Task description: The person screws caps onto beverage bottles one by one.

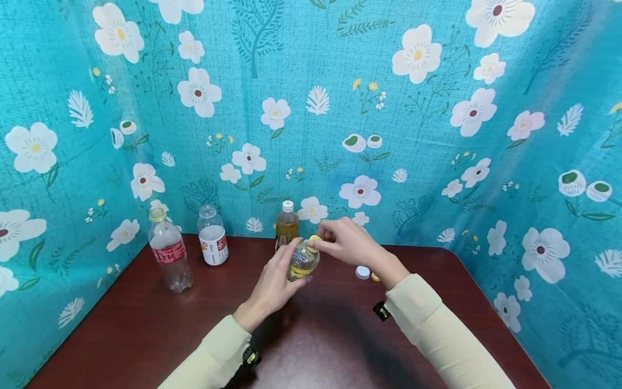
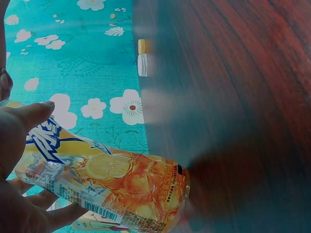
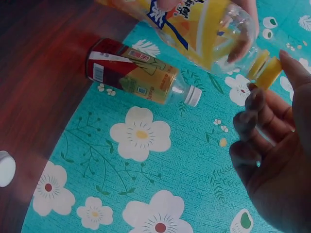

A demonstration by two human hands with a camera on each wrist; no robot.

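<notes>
A clear plastic drink bottle (image 1: 303, 259) with a yellow label printed with lemon slices is tilted in my left hand (image 1: 273, 283), whose fingers and thumb wrap round its body. In the right wrist view, a yellow cap (image 3: 269, 74) sits at the bottle's mouth, above a yellow neck ring. My right hand (image 1: 347, 240) pinches that cap between thumb and fingertips. Just behind the bottle stands a white-capped bottle (image 3: 136, 73) of amber drink with a red and yellow label, partly hidden in the head view.
Left on the dark wooden table (image 1: 311, 346) stand an uncapped red-label bottle (image 1: 170, 253) and an uncapped white-label bottle (image 1: 213, 237). A white cap (image 1: 362, 272) and a yellow cap (image 1: 375, 277) lie by my right forearm. A flowered blue curtain (image 1: 311, 167) borders the table's back and sides.
</notes>
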